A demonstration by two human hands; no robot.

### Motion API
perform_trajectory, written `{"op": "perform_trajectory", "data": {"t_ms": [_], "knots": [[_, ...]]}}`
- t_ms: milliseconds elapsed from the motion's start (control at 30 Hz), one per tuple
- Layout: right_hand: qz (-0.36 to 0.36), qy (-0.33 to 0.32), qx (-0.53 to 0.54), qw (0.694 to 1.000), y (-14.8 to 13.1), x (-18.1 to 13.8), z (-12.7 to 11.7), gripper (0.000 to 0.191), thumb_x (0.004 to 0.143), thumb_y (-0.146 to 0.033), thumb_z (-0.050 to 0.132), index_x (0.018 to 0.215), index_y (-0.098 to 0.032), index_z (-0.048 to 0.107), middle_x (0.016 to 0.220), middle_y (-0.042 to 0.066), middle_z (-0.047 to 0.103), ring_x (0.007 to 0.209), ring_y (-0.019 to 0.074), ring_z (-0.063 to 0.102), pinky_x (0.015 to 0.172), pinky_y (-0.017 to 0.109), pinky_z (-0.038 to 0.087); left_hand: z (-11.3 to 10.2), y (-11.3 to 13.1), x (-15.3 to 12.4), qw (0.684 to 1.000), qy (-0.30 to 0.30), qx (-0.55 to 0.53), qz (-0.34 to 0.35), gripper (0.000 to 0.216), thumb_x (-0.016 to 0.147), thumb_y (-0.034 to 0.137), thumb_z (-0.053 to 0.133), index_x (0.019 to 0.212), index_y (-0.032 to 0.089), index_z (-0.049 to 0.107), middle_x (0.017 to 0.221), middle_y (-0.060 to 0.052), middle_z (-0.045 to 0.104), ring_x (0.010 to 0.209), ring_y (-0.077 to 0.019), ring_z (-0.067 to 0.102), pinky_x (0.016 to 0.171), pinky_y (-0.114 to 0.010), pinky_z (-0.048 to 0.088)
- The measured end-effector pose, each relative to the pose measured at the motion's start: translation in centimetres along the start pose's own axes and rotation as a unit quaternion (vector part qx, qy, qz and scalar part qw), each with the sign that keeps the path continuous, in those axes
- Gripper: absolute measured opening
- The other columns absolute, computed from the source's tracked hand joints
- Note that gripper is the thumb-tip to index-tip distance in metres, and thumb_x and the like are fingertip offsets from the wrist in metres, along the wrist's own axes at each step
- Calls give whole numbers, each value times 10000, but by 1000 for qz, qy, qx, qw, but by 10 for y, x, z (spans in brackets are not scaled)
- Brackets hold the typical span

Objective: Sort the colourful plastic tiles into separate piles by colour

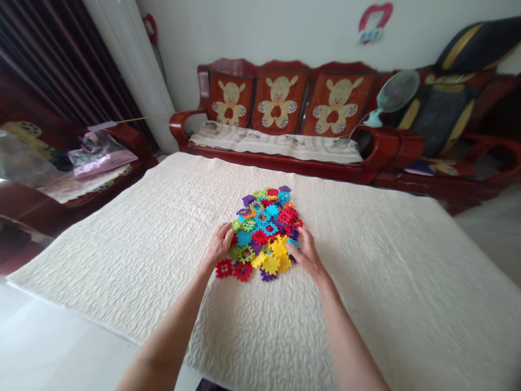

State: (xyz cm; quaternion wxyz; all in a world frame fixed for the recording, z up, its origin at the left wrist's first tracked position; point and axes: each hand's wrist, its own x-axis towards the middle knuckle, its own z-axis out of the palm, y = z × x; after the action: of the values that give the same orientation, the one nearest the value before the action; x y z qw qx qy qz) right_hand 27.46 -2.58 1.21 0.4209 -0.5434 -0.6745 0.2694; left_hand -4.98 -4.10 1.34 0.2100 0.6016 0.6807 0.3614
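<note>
A heap of colourful plastic interlocking tiles [265,231], red, yellow, blue, green and purple, lies in the middle of a cream quilted mat [163,260]. My left hand [220,244] rests at the heap's left edge, fingers curled against a green and a blue tile. On the heap's right side, my right hand [306,251] has its fingers bent onto the yellow and purple tiles. Two red tiles [233,269] lie just below my left hand. Whether either hand actually grips a tile is hidden by the fingers.
A red wooden sofa [285,114] with bear-patterned cushions stands behind the mat. A small fan [393,95] sits on its right arm. At the left, a side table holds pink plastic bags [100,155]. White floor borders the mat's near left edge.
</note>
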Motion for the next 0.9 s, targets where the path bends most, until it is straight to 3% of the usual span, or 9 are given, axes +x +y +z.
{"op": "perform_trajectory", "data": {"t_ms": [167, 333, 433, 600, 733, 900], "knots": [[-2, -71, -130, 989, -39, -54, 37, 1064, 650, -580, 753, 1509, -220, 239, 1609, 196, 109, 1456, 435, 178, 1076, 658, 313, 26, 6, -29, 994, 90, 12, 55, 401, 918, 405, 428, 1155, 165, 644, 1273, -150, 611, 1252, -253, 519, 1140, -441, 362], [-17, -73, -230, 970, -57, -76, 58, 1186, 558, -536, 831, 1528, -226, 224, 1624, 190, 75, 1425, 545, 126, 988, 780, 286, 47, 18, -31, 980, 189, -46, 41, 276, 878, 322, 455, 994, 189, 668, 1094, -132, 660, 1138, -260, 565, 1104, -505, 383], [-50, -20, -234, 971, -57, -77, 62, 1077, 599, -505, 816, 1498, -209, 302, 1589, 188, 223, 1417, 504, 208, 1011, 721, 337, 52, 22, -28, 972, 223, -75, 17, 279, 872, 318, 447, 984, 191, 669, 1106, -129, 657, 1153, -254, 559, 1097, -495, 390], [-99, 88, -177, 975, -38, -65, 57, 679, 732, -383, 732, 1336, -188, 491, 1363, 163, 514, 1272, 342, 479, 1014, 536, 456, 54, 20, -19, 957, 254, -132, -37, 294, 834, 338, 502, 1007, 179, 678, 1067, -112, 685, 1037, -240, 625, 960, -436, 499], [-147, 148, -105, 972, -27, -50, 55, 507, 793, -292, 673, 1266, -194, 522, 1233, 135, 570, 1174, 277, 543, 1007, 478, 484, 61, 26, -1, 953, 247, -167, -58, 319, 814, 299, 498, 1050, 188, 682, 875, -50, 700, 835, -181, 649, 809, -343, 540], [-163, 157, -64, 972, -34, -8, 56, 530, 802, -306, 681, 1288, -198, 499, 1216, 134, 563, 1166, 277, 540, 1013, 498, 477, 79, 48, 39, 962, 201, -180, -49, 294, 791, 248, 525, 1015, 200, 709, 823, -29, 702, 772, -156, 638, 774, -304, 534]]}}
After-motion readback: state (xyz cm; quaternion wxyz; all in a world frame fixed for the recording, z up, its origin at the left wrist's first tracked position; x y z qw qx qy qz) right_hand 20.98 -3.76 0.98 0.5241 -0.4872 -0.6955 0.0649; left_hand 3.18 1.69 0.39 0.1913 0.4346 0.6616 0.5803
